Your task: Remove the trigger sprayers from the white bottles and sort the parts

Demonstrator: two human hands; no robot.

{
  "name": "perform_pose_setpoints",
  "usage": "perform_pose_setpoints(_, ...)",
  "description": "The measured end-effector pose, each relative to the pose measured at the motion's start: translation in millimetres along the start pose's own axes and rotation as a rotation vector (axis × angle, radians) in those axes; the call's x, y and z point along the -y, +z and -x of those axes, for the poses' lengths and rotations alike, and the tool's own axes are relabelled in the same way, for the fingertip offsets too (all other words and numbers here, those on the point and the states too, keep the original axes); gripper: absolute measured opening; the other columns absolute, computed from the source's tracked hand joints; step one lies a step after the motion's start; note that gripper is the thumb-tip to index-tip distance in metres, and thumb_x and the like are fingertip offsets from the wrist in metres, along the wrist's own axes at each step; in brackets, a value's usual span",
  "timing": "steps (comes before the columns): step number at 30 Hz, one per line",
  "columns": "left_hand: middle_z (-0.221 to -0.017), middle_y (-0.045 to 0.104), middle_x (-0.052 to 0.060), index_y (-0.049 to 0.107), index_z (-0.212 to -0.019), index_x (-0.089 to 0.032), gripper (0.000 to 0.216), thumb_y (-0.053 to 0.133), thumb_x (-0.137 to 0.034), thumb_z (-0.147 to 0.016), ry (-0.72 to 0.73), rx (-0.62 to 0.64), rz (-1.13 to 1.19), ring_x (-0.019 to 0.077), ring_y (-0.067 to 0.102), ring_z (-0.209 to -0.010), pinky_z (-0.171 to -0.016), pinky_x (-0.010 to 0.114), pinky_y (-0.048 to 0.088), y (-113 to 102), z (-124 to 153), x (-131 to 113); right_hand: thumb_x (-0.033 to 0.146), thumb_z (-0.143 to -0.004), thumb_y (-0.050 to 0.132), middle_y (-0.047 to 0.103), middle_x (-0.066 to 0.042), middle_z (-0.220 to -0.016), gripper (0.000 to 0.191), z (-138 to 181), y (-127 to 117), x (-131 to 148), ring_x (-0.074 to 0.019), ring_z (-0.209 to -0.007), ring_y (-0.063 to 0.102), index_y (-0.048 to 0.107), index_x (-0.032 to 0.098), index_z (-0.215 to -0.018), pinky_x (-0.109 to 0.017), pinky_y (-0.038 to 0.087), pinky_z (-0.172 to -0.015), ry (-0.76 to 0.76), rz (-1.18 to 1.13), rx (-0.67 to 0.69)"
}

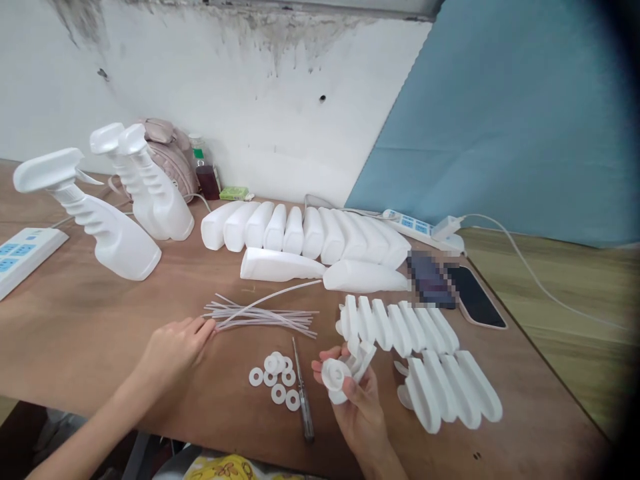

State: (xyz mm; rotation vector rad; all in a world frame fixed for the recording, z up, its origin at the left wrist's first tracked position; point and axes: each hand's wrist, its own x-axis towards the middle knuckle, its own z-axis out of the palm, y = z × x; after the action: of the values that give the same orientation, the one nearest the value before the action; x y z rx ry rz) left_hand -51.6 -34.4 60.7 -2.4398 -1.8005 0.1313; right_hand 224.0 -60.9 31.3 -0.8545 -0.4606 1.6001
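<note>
My right hand (363,407) is wrapped round a white trigger spray head (336,383), whose round threaded collar faces me. My left hand (183,343) has its fingers closed at the left ends of a bunch of thin white dip tubes (270,319); one tube among them arcs up to the right. Between the hands lie several flat white ring washers (279,393) and a screwdriver (303,393) with a clear handle. Right of my right hand, more trigger spray heads lie in two rows, a back row (400,323) and a front row (450,393).
Empty white bottles (300,230) lie side by side behind the tubes. Assembled spray bottles (120,237) stand at left, near a power strip (25,257). A pink backpack (173,160) and a dark bottle (207,180) stand by the wall. Two phones, one pink-edged (477,297), lie at right.
</note>
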Motion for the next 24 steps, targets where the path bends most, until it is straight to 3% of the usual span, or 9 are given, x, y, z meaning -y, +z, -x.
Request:
perform_pose_setpoints(4, -0.068, 0.062, 0.004, 0.06, -0.077, -0.018, 0.018, 0.044, -0.012, -0.083, 0.171, 0.0, -0.163, 0.02, 0.059, -0.065, -0.054, 0.026, 0.036, 6, -2, 22, 0.027, -0.053, 0.079, 0.066, -0.006, -0.08, 0.035, 0, -3, 1, -0.0224, -0.068, 0.065, 0.059, 0.021, -0.082, -0.04, 0.053, -0.066, -0.009, 0.004, 0.027)
perform_pose_setpoints(13, -0.071, 0.064, 0.005, 0.059, -0.075, -0.018, 0.024, 0.044, 0.001, -0.076, 0.214, 0.075, -0.129, 0.0191, 0.059, -0.067, -0.055, 0.026, 0.035, 10, -15, 18, 0.029, -0.053, 0.078, 0.065, -0.005, -0.079, 0.037, 2, 1, -3, -0.0205, -0.066, 0.064, 0.056, 0.021, -0.083, -0.039, 0.052, -0.066, 0.0, 0.014, 0.06)
perform_pose_setpoints(20, -0.068, 0.064, 0.005, 0.059, -0.075, -0.019, 0.02, 0.045, -0.005, -0.079, 0.232, 0.073, -0.125, 0.0193, 0.061, -0.063, -0.053, 0.025, 0.036, 14, -19, 20, 0.03, -0.055, 0.077, 0.065, -0.006, -0.081, 0.038, 2, -1, -1, -0.0226, -0.07, 0.064, 0.056, 0.02, -0.085, -0.041, 0.052, -0.068, -0.001, 0.023, 0.076)
perform_pose_setpoints(24, -0.069, 0.066, 0.006, 0.06, -0.073, -0.019, 0.017, 0.046, -0.017, -0.083, 0.202, 0.097, -0.096, 0.0186, 0.062, -0.064, -0.052, 0.023, 0.037, 14, -19, 17, 0.029, -0.055, 0.077, 0.065, -0.005, -0.08, 0.036, 2, 1, -1, -0.0222, -0.069, 0.064, 0.055, 0.021, -0.083, -0.04, 0.052, -0.068, -0.001, 0.015, 0.079)
